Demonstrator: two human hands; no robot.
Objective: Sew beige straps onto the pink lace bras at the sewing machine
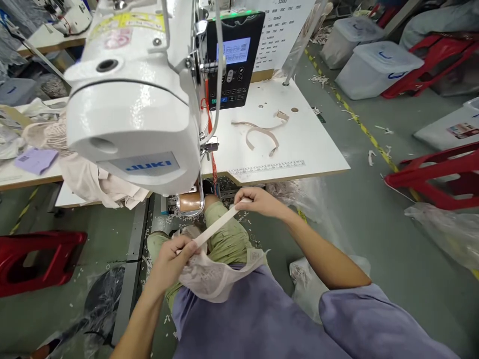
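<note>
My left hand (175, 259) is closed, pinching one end of a pale elastic strap (217, 227) together with a beige lace garment piece (213, 276) that hangs over my lap. My right hand (258, 201) is closed on the strap's other end, so the strap is stretched taut between the two hands. Both hands are held below the front edge of the white sewing table (299, 149), just right of the white JUKI sewing machine head (134, 114).
Loose beige strap pieces (262, 132) lie on the table near a printed ruler strip (267, 167). The machine's control panel (234, 62) is lit. Beige fabric (93, 182) is piled at left. Red stools (437, 172), white lidded bins (377, 67) and plastic bags stand on the floor.
</note>
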